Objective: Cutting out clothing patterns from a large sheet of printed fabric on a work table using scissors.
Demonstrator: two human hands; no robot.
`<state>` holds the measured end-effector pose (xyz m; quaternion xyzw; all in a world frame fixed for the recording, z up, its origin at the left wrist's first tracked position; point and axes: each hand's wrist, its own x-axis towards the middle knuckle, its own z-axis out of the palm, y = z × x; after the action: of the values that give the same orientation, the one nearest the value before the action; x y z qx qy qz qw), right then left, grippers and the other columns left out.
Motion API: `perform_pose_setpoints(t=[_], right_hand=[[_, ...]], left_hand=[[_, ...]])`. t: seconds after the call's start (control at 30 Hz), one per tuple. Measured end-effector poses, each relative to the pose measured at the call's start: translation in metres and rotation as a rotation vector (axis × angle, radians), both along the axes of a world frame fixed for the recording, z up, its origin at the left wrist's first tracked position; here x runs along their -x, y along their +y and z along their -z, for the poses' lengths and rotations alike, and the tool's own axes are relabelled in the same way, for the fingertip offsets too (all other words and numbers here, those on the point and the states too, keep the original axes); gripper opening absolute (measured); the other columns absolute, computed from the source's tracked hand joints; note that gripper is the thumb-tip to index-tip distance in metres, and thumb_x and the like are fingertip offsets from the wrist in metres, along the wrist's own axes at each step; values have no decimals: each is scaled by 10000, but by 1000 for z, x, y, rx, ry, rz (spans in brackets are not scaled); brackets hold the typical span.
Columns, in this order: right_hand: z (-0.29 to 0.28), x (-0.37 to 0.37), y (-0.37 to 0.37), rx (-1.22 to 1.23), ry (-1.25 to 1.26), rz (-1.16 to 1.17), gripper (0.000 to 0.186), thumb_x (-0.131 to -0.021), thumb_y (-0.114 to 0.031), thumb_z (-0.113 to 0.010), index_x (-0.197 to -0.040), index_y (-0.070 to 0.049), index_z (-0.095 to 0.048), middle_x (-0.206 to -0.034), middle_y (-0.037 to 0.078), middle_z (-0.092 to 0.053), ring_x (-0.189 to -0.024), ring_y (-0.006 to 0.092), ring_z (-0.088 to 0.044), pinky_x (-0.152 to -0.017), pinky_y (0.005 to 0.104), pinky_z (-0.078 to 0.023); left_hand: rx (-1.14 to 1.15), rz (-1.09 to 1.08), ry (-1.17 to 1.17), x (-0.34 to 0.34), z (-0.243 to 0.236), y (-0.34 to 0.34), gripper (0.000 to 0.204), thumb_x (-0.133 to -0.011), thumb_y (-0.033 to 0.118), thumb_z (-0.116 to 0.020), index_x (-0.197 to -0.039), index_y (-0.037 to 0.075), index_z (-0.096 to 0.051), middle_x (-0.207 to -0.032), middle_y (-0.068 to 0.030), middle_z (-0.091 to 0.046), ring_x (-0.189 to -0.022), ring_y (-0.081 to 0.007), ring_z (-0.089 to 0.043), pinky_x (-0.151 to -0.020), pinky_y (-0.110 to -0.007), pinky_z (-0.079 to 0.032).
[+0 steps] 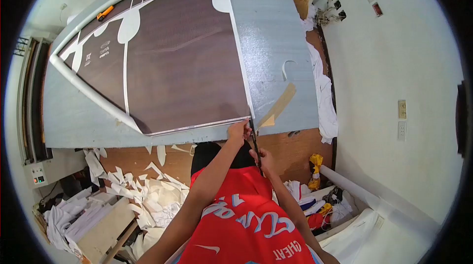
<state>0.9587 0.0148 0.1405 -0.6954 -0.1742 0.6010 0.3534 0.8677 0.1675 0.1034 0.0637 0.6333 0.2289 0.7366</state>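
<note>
A large dark brown printed sheet (187, 67) with white gaps between its pattern shapes lies over the blue-grey table (276, 32). At its near right corner, my left hand (239, 131) is closed on the sheet's white-bordered edge. My right hand (266, 159) grips a pair of long dark scissors (254, 138), their blades pointing away from me at that corner. Whether the blades are apart is too small to tell. Just right of the scissors are a tan strip (278, 104) and a curved white paper offcut (285, 69).
An orange-yellow cutter (105, 13) rests near the far left edge beside a long white roll (98, 97). White scraps (152, 197) are heaped on the floor at left. A roller machine (34, 101) stands at far left. White cloth (322, 96) hangs along the right side by the wall.
</note>
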Motion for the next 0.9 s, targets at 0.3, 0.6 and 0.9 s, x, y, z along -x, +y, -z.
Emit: perform_pose_setpoints(t=[0.3, 0.6, 0.9], right_hand=[[3, -1, 24, -14, -20, 26, 358, -823, -398, -746, -720, -90, -595, -578, -52, -478, -496, 50, -426, -456, 225, -299], [-1, -8, 62, -80, -33, 52, 366, -834, -387, -740, -684, -101, -568, -566, -56, -471, -486, 44, -429, -448, 216, -289], [32, -19, 88, -119, -50, 4, 340, -861, -359, -717, -715, -76, -598, -606, -43, -509, -518, 47, -444, -466, 211, -294]], left_hand=[[8, -1, -27, 3, -1, -1, 243, -836, 207, -731, -716, 80, -563, -630, -34, -547, -579, -165, -597, -458, -259, -467], [4, 15, -58, 6, 0, -4, 270, -816, 227, -754, -705, 116, -535, -635, 1, -521, -613, -144, -587, -528, -279, -475], [-78, -49, -189, 7, 3, -8, 203, -856, 199, -692, -744, 115, -546, -632, 12, -514, -561, -114, -537, -512, -246, -479]])
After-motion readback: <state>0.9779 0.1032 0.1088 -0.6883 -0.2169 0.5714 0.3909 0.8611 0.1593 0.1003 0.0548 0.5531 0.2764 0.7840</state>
